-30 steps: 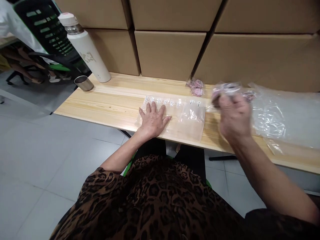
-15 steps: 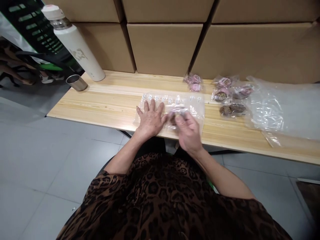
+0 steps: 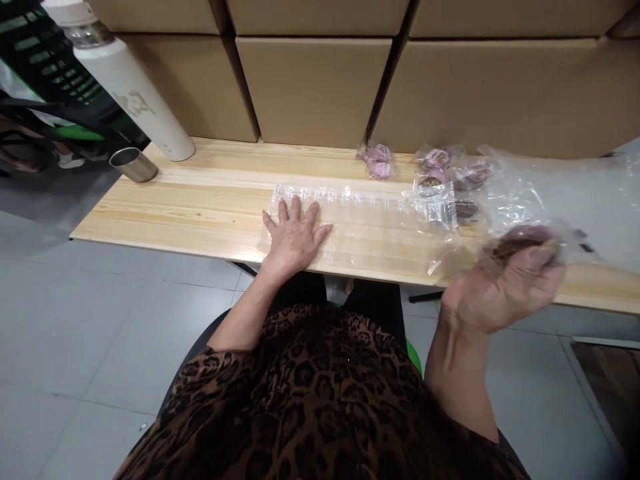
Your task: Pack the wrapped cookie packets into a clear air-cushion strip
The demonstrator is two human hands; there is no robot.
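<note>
My left hand (image 3: 295,237) lies flat with spread fingers, pressing the left end of a clear plastic bag (image 3: 360,237) onto the table. The bag stretches out to the right, with a row of small printed marks along its far edge. Over the front edge of the table at the right, my right hand (image 3: 515,287) is closed around a clear packet (image 3: 525,235) with brown and pink contents, slightly blurred. Behind the bag's right end lie several similar packets (image 3: 435,160), and farther left a small group of pink packets (image 3: 379,162).
Cardboard boxes (image 3: 310,90) are stacked along the back of the wooden table (image 3: 175,213). A white bottle (image 3: 140,100) and a metal cup (image 3: 134,165) stand at the left end. More clear plastic sheeting (image 3: 585,193) covers the right side.
My right hand has moved from beside my left hand far to the right, carrying the packet. The clear bag now reaches farther right. My left hand stays pressed on it.
</note>
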